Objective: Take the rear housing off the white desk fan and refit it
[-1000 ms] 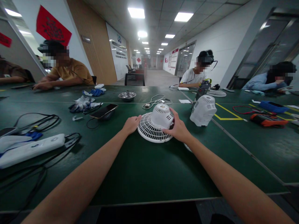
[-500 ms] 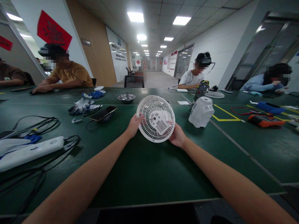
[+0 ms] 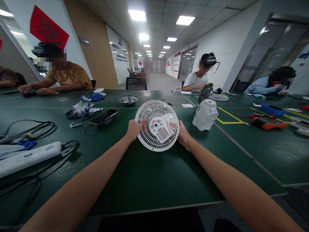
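Observation:
Between my hands a round white fan grille [image 3: 156, 145] is held up over the green table, its slatted back plate facing me. My left hand [image 3: 134, 129] grips the left rim, thumb on the near side. At the right edge my right hand [image 3: 183, 132] is closed on the rim, its fingers partly hidden behind the slats. To the right stands a white plastic housing [image 3: 205, 115]. Behind the grille lies a metal bowl [image 3: 128, 101].
Left on the table [image 3: 145, 193] are a phone [image 3: 104, 116], work gloves [image 3: 83, 110], a white power strip [image 3: 31, 158] and black cables. Right are an orange multimeter [image 3: 267, 123], a blue tray [image 3: 272, 110] and yellow tape marks. Several people sit across the table.
The grille has shifted slightly left and tilted a little between my hands, which still hold it. The whole view has turned slightly right.

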A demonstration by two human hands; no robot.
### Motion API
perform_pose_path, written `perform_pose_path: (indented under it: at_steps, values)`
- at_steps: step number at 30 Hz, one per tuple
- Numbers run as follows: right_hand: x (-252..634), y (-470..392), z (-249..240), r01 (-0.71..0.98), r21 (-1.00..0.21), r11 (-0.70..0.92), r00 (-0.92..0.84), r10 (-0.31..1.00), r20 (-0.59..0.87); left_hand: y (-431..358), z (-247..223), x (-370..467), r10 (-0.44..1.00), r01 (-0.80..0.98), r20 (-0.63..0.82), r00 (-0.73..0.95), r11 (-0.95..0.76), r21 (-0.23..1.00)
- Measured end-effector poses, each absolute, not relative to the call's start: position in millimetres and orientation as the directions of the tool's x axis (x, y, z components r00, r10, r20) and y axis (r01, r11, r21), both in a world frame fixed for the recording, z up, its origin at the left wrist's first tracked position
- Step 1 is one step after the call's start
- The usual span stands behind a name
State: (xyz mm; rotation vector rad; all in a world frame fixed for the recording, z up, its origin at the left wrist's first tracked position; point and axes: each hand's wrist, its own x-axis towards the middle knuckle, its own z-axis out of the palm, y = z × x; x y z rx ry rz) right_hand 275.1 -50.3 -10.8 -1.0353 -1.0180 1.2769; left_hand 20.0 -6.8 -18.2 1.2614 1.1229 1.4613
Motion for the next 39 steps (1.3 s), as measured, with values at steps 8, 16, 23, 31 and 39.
perform_pose_path:
  at_steps: [8,16,23,31,39]
  values:
    - [350.7,-30.3,-6.9,0.773,-0.629,0.085,0.339,0.783,0.522,-9.9,-11.1,13.4,0.982,0.049,0.136,-0.130,-0.130,0.990]
    - [362.9,-33.7,14.5,0.846,-0.518,0.122,0.376,0.553,0.743,-3.3,-15.2,5.7,0.990,0.054,0.110,-0.085,-0.106,0.993]
    - [404.9,-25.1,2.3,0.534,-0.842,-0.070,0.756,0.486,0.439,2.6,-21.5,1.3,0.991,0.091,0.110,-0.073,-0.103,0.990]
    - [417.7,-10.4,-10.3,0.460,-0.887,-0.033,0.805,0.438,0.401,2.7,-22.3,3.1,0.991,0.056,0.116,-0.068,-0.112,0.992]
    - [383.3,-22.9,14.4,0.598,-0.755,0.269,0.542,0.557,0.629,-3.1,-16.1,5.7,0.991,0.034,0.113,-0.066,-0.111,0.993]
